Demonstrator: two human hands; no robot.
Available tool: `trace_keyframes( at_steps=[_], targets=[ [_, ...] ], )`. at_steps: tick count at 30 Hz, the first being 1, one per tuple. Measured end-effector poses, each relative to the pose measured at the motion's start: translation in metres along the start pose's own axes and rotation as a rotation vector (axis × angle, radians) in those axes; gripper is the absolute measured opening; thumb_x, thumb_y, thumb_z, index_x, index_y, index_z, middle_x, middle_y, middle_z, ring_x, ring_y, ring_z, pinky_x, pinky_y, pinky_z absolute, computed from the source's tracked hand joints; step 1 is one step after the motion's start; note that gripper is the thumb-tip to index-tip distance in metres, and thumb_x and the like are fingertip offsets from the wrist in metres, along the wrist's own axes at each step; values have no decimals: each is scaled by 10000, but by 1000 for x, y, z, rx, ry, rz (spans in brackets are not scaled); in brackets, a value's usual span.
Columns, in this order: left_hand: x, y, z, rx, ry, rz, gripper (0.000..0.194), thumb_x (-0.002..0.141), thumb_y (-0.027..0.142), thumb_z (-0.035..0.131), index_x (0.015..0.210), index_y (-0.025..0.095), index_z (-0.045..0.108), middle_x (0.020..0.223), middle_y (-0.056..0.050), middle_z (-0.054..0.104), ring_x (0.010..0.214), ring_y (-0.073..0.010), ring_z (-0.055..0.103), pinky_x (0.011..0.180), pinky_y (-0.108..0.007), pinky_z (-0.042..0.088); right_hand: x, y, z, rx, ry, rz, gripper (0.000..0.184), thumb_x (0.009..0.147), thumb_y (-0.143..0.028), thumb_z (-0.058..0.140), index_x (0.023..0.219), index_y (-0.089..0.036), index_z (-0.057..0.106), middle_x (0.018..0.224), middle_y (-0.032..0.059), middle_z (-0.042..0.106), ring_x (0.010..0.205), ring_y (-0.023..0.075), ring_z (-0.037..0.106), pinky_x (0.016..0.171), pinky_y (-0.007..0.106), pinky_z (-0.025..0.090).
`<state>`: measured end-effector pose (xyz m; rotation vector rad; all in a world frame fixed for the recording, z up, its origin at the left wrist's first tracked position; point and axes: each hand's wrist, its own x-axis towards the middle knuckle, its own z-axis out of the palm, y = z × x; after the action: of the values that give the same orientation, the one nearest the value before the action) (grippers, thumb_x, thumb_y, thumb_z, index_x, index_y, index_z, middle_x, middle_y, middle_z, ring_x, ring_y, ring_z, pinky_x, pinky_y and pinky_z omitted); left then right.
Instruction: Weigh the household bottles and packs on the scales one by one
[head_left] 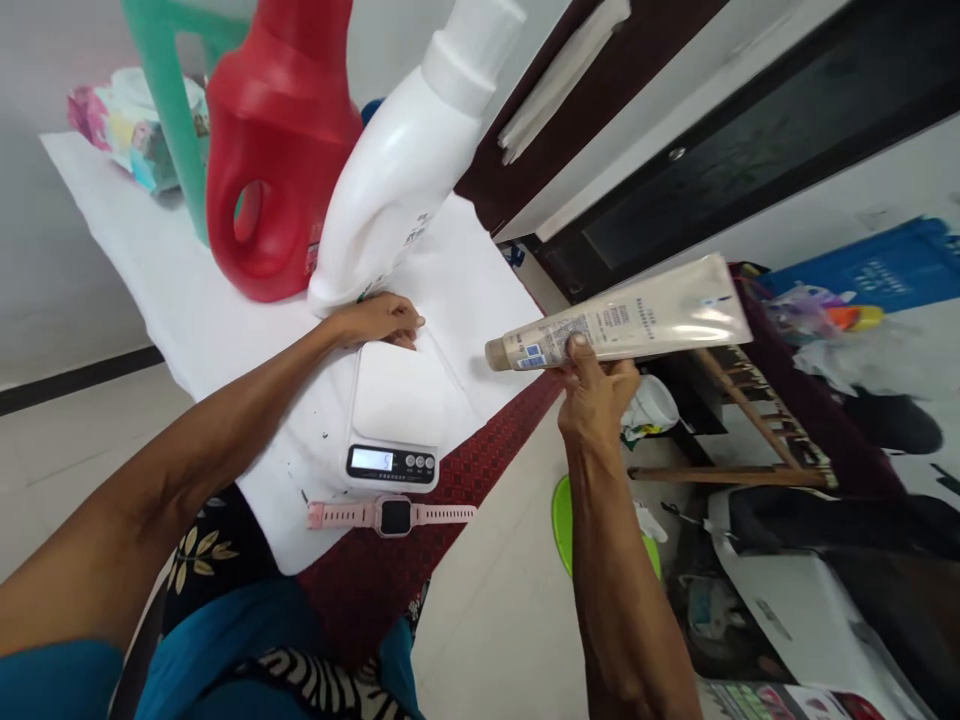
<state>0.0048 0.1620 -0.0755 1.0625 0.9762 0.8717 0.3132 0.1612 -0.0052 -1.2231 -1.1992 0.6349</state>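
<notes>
The right hand [596, 388] grips a flattened beige plastic tube [652, 315], right of the square white scale [397, 400]. The left hand [377, 319] (gripping, I cannot tell) rests at its far edge. This holding step next calls, I think, for steadiness.

Right hand [592, 392] grips tube [667, 310]
Left hand [375, 320] lies at 12 o'clock of scale [397, 400]; watch [395, 516] at 6 o'clock.

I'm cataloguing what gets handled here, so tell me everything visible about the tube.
The tube is glossy, pale beige and plastic-looking, with small dark print and a blue patch near its tan cap, which is on. The right hand grips it in the air, right of the scale. It tilts slightly in the picture, cap left and lower, flat end right.
</notes>
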Motion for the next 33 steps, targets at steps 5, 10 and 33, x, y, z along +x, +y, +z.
trace_keyframes(
  at_steps=[5,10,33],
  targets=[
    [2,-2,0,-10,8,7,140,978,215,764,885,119,722,905,-110,793,829,-183,789,912,-352,624,-78,-61,23,67,-246,-36,508,769,-521,937,1128,-208,759,1140,70,792,1133,263,755,1049,492,631],
    [4,-3,1,-51,-3,23,167,939,203,807,828,117,716,822,-71,755,763,-146,734,912,-339,623,-115,-70,44,-7,-412,-125,470,805,-533,917,1134,-234,762,1038,62,816,983,250,784,1007,479,645],
    [4,-5,-1,-29,-67,96,313,795,317,952,963,126,769,906,-113,795,995,-255,762,1035,-471,623,-126,-33,-10,43,-434,31,674,823,-750,815,1320,-319,669,1341,98,722,1254,283,706,944,447,642]
  ],
)
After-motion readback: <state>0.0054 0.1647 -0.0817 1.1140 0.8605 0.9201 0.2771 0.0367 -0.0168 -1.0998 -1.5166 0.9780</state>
